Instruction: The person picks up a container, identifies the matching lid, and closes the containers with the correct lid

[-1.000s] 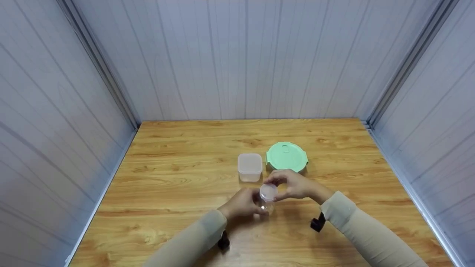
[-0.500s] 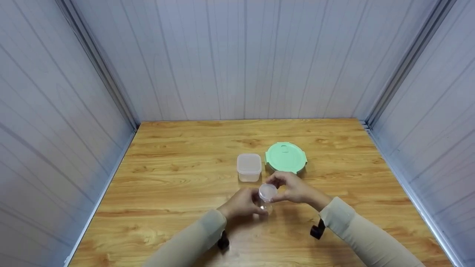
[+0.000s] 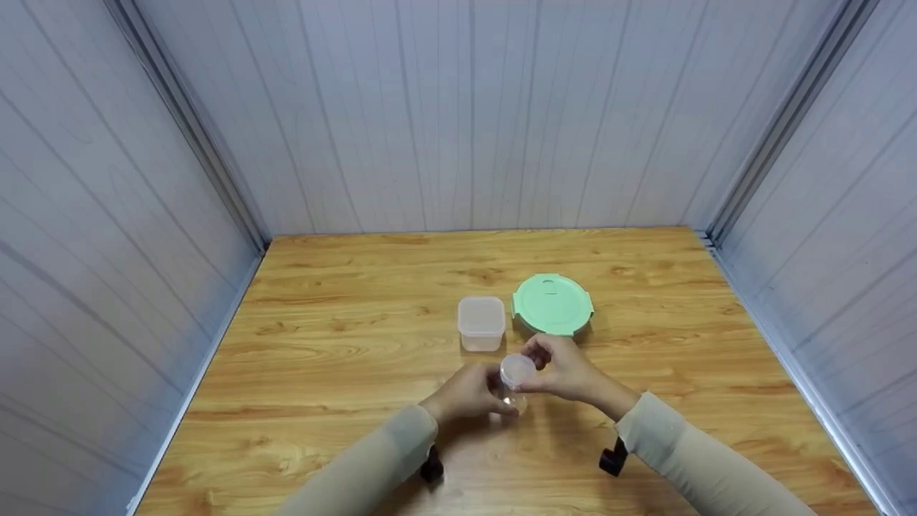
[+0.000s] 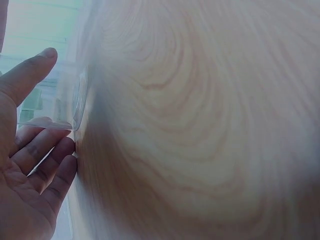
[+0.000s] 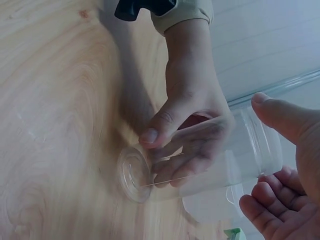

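A clear plastic jar point(image 3: 514, 403) with a translucent whitish lid point(image 3: 517, 369) stands upright on the table. My left hand point(image 3: 464, 392) holds the jar's body low down from the left, thumb on the near side and fingers behind. At the lid is my right hand point(image 3: 569, 370), with the thumb on its near edge and the fingers curled at the far right side. The right wrist view shows the jar's round base point(image 5: 134, 174) near the left thumb and the right thumb point(image 5: 282, 116) against the lid's rim.
Behind the jar stands a square translucent container point(image 3: 481, 324) with a lid. To its right is a round container with a mint-green lid point(image 3: 552, 304), just beyond my right hand. White panel walls point(image 3: 444, 115) enclose the wooden table point(image 3: 344, 287) at the back and both sides.
The right hand has turned at the lid: its fingers moved from the far edge toward the right, and its wrist shifted slightly down. The left hand and jar stay nearly in place.
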`<state>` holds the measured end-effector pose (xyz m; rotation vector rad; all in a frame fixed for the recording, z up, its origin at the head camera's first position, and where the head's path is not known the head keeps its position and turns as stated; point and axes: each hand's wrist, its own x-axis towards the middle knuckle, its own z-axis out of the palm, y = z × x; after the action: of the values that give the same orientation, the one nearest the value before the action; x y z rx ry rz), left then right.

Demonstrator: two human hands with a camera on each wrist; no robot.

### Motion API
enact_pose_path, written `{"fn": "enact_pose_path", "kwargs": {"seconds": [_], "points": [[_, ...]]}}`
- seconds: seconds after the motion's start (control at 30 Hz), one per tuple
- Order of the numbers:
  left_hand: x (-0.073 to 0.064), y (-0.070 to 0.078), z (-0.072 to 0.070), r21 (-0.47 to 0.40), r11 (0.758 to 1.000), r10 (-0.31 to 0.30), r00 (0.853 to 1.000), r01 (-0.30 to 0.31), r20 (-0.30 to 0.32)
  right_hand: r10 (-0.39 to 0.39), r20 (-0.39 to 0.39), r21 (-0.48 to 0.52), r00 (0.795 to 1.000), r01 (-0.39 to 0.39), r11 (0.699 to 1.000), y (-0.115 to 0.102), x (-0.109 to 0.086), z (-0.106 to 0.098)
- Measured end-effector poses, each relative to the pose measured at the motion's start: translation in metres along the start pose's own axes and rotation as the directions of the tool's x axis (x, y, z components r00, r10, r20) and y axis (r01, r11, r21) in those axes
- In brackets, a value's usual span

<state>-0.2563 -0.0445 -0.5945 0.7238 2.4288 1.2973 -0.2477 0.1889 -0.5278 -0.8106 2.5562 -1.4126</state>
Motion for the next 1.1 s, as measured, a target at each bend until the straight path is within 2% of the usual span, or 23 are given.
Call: {"fn": "enact_pose_path", "kwargs": {"seconds": [0.43,0.6,0.7,0.83,1.1], "points": [[0.0011,-0.0009,0.0009,0.007,1.000,-0.005,1.000,0.005,0.009,-0.126,0.042,-0.071,0.991,0.129,0.989,0.0019,0.0036,-0.0021],[0.0007,0.0006,-0.0017,0.012,1.000,0.010,1.000,-0.010,0.007,-0.128,0.032,-0.058,0.991,0.129,0.990,-0.0039,0.0074,-0.0057],[0.0007,0.0007,-0.0017,0.015,1.000,0.017,1.000,-0.017,0.005,-0.117,0.051,-0.066,0.992,0.120,0.991,-0.0067,0.0081,-0.0077],[0.0009,0.0007,-0.0008,0.014,1.000,0.015,1.000,-0.015,0.014,-0.102,0.075,-0.073,0.992,0.108,0.991,-0.0037,0.0068,-0.0075],[0.0018,0.0012,-0.0006,-0.002,1.000,0.018,1.000,-0.018,0.013,-0.113,0.065,-0.063,0.991,0.118,0.991,0.0004,0.0055,-0.0049]]}}
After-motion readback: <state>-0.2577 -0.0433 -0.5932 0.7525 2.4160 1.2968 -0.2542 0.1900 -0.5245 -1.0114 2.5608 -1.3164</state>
